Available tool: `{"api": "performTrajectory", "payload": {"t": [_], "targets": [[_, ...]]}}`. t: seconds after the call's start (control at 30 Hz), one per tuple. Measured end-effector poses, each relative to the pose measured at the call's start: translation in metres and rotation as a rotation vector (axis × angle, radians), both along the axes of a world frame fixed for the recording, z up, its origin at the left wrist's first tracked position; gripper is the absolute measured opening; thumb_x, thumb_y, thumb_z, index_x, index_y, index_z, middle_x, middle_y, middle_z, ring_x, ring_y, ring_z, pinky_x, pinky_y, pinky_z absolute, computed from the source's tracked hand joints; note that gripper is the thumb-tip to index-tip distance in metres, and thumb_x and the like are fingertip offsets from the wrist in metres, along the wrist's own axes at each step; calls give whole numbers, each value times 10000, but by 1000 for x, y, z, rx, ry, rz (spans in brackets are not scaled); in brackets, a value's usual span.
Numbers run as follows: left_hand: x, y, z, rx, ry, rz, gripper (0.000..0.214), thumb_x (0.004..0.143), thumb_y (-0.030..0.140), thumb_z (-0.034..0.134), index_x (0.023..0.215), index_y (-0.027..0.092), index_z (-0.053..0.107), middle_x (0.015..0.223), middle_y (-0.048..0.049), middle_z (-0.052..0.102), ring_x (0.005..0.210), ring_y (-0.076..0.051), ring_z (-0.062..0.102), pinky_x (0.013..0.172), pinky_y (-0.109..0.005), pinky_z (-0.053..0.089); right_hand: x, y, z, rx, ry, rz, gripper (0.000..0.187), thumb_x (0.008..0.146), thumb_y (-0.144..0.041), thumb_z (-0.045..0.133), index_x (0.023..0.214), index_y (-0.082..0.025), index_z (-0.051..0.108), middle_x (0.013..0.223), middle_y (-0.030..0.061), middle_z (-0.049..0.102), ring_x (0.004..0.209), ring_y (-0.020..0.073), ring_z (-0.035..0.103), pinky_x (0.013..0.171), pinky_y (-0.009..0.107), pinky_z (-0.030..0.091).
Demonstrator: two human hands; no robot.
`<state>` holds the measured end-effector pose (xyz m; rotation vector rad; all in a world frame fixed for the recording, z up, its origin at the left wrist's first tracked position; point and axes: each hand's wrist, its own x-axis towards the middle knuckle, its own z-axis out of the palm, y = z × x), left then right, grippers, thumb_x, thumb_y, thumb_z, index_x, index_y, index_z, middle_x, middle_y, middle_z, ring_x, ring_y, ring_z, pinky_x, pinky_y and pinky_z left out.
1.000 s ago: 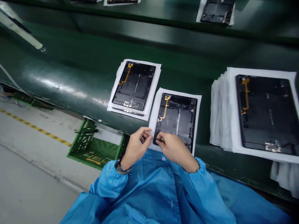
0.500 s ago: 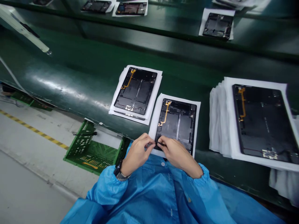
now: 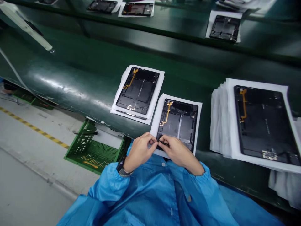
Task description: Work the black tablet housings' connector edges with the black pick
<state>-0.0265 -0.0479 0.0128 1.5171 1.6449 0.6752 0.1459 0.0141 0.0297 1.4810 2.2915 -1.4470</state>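
Note:
An opened tablet housing [image 3: 172, 125], black with an orange flex cable along its upper left, lies on a white foam sheet [image 3: 155, 125] in front of me. Over its near left corner my left hand [image 3: 142, 147] is closed in a pinch, thumb against forefinger; whatever is between those tips is too small to make out. Close beside it, my right hand [image 3: 177, 150] pinches a small dark strip-like piece [image 3: 164, 143], its kind unclear. The fingertips of both hands nearly meet. Both hands hide the housing's lower edge.
Left of the housing lies a short stack of tablet housings [image 3: 138, 91] on foam. A taller stack of foam sheets [image 3: 221, 122] with a housing [image 3: 265, 122] stands at right. A shelf [image 3: 178, 28] runs behind. A green crate [image 3: 94, 153] sits below the bench edge; a pale arm [image 3: 28, 28] reaches in upper left.
The view has shifted slightly. Both hands stay at the housing's near left corner, their fingertips a little closer together, with the small dark piece still in my right hand.

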Motion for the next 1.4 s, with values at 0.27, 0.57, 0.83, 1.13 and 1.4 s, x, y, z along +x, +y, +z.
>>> {"api": "performTrajectory", "payload": {"t": [0.27,0.57,0.83,1.13,1.4], "targets": [[-3,0,3,-42,31,-8,104,922,196,624,837,189,684,785,19,604,659,-113,525,628,-241,379,-7,2,5,12,-95,16,200,966,-261,539,788,-217,618,779,22,699,763,177,628,632,273,306],[-14,-2,-3,-15,-21,39,127,952,266,611,992,195,709,835,-7,690,704,-134,606,663,-238,450,-16,8,11,5,-178,54,194,933,-225,579,760,-222,669,782,36,734,715,175,644,607,275,298],[-16,-1,-5,-1,-1,24,116,954,246,613,998,197,708,829,-1,686,676,-126,589,656,-243,434,-17,11,13,9,-185,125,225,934,-222,565,730,-227,661,713,20,707,646,164,612,576,283,273],[-15,-5,-4,22,55,-37,85,933,201,651,1001,206,703,839,10,647,643,-117,565,639,-242,413,-22,3,11,95,-321,93,160,943,-252,552,833,-224,665,836,80,746,853,249,697,623,303,278],[-11,-12,-3,54,106,-80,58,935,158,652,957,203,680,895,2,642,737,-133,593,682,-248,416,-19,3,10,110,-311,100,153,944,-268,555,800,-227,588,810,48,716,806,218,662,609,299,246]]}}
